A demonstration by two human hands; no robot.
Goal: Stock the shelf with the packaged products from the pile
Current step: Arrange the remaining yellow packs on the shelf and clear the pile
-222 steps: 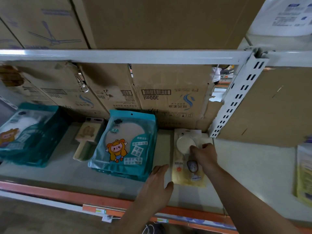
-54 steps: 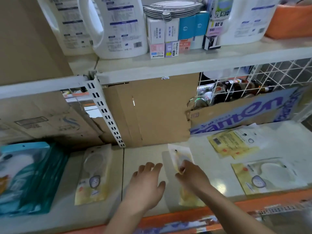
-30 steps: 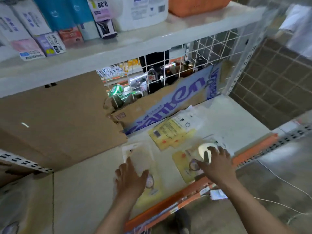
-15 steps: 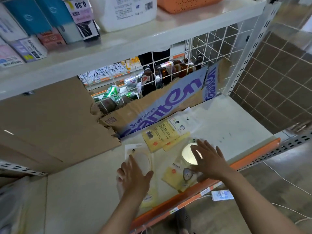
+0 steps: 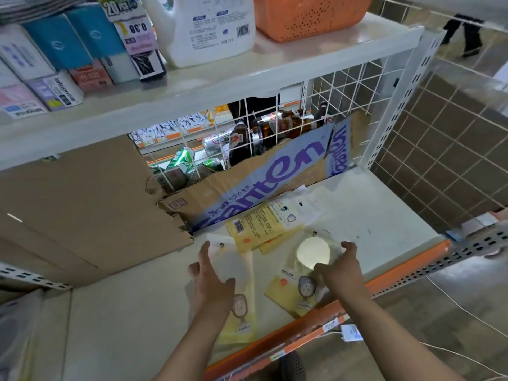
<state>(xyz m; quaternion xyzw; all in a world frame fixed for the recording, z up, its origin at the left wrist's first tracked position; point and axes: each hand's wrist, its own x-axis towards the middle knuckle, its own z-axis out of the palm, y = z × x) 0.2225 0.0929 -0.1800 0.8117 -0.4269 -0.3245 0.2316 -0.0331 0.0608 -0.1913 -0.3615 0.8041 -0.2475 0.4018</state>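
Left hand point(image 5: 213, 281) flat, fingers spread, pressing yellow packet point(image 5: 238, 312) near orange shelf edge point(image 5: 384, 287). Right hand point(image 5: 339, 270) curled round second packet point(image 5: 302, 273), lying askew just inside that edge. Remaining pile point(image 5: 264, 226) farther back from edge. Risk: glossy film slips, packet slides over edge to floor.

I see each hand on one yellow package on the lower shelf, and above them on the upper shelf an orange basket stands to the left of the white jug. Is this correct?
Not quite. In the head view the orange basket stands to the right of the white jug, not left. The rest holds: the left hand and the right hand are each on a yellow package on the lower shelf.
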